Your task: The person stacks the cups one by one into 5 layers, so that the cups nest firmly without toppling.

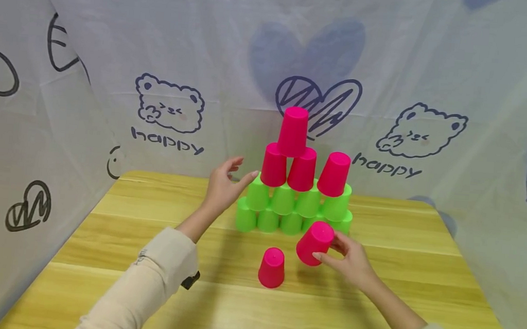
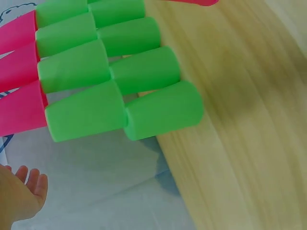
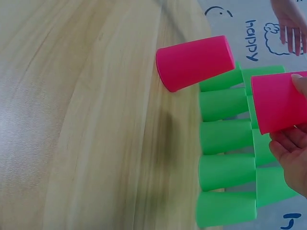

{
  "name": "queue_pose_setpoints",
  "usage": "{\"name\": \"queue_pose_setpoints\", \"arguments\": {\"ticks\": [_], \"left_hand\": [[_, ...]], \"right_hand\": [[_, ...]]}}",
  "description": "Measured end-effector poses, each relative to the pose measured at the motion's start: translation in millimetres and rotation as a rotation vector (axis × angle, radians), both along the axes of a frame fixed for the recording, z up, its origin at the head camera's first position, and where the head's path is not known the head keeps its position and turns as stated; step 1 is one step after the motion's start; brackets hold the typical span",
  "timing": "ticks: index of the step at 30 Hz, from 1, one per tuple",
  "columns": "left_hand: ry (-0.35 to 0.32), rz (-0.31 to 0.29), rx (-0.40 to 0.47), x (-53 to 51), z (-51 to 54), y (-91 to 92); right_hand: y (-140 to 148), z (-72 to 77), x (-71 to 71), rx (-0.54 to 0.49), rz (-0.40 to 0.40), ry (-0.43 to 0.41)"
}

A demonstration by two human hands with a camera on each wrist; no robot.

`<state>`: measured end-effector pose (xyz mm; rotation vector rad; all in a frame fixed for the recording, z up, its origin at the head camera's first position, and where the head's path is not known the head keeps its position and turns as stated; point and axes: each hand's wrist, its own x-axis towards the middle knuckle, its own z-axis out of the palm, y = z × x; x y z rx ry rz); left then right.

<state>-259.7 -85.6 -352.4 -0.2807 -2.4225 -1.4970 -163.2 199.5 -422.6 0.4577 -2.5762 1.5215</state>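
My right hand point(image 1: 352, 258) grips a pink cup point(image 1: 314, 243), upside down and slightly tilted, in front of the stack's right side. Thumb and fingers hold this pink cup point(image 3: 276, 103) from opposite sides in the right wrist view. My left hand point(image 1: 225, 187), its fingers loosely bent and holding nothing, is beside the stack's upper left; whether the thumb touches a cup I cannot tell. Two rows of upturned green cups point(image 1: 283, 200) form the base. Above stand three pink cups point(image 1: 334, 174), with one top pink cup point(image 1: 293, 130) across the left two.
Another pink cup point(image 1: 272, 268) stands upside down on the wooden table point(image 1: 372, 317), in front of the stack. Behind the table's far edge hangs a pale cloth point(image 1: 244, 49) with hearts and bear drawings.
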Motion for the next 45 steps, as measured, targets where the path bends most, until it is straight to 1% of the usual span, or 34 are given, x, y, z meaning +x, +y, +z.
{"name": "queue_pose_setpoints", "arguments": {"ticks": [4,14,21,25,33,37,42,45], "left_hand": [[-0.013,0.009,0.031,4.3,-9.3,-1.6],[-0.01,0.009,0.04,21.2,-29.0,-4.5],[-0.012,-0.001,0.061,26.2,-40.3,-1.6],[-0.022,-0.012,0.058,31.6,-46.4,-0.5],[-0.049,-0.059,0.055,43.6,-63.1,-0.1],[-0.06,-0.089,0.037,48.4,-70.5,1.0],[-0.071,-0.122,0.04,56.0,-79.6,5.8],[-0.067,-0.143,0.04,61.6,-87.9,9.5]], "right_hand": [[0.9,2.6,-0.8,0.005,-0.02,-0.008],[2.2,7.9,-4.5,0.012,-0.033,-0.003],[2.2,14.8,-8.4,0.02,-0.025,0.01],[2.9,20.3,-11.8,0.034,-0.02,0.021],[2.2,35.0,-15.8,0.052,-0.03,0.023],[-0.9,40.5,-18.2,0.055,-0.029,0.025],[-2.3,48.4,-20.2,0.052,-0.03,0.019],[-2.1,51.8,-22.0,0.05,-0.035,0.008]]}}
